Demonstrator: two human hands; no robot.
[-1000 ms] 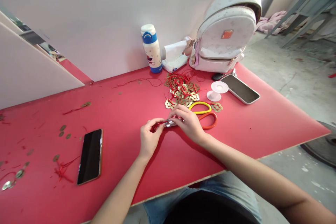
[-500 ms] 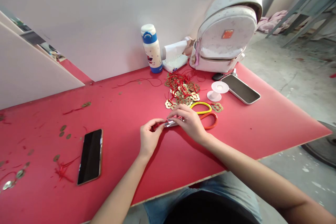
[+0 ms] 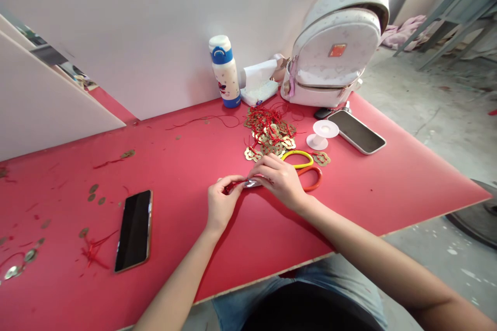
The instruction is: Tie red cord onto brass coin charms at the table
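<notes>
My left hand (image 3: 223, 201) is closed in a pinch on red string (image 3: 232, 186), whose far end lies partly hidden in the fingers. Close beside it, my right hand (image 3: 277, 178) pinches at the same string with thumb and index finger. Scissors with one yellow and one orange-red handle (image 3: 312, 178) lie under the right hand. Their blades (image 3: 252, 183) show between the two hands, and the rest is covered by the fingers. Just behind the hands sits a pile of brass coins tied with red string (image 3: 272, 134). One more coin cluster (image 3: 321, 159) rests beside the yellow handle.
A white spool (image 3: 325, 129) and a white-edged phone (image 3: 359, 132) lie at the right, before a white backpack (image 3: 334, 51). A bottle (image 3: 225, 72) stands against the wall. Leftward are a dark phone (image 3: 134, 230), loose coins (image 3: 93, 189) and red string scraps (image 3: 92, 253).
The right hand's fingers have shifted very slightly over the scissor blades, drawing in at the string. Everything else looks the same.
</notes>
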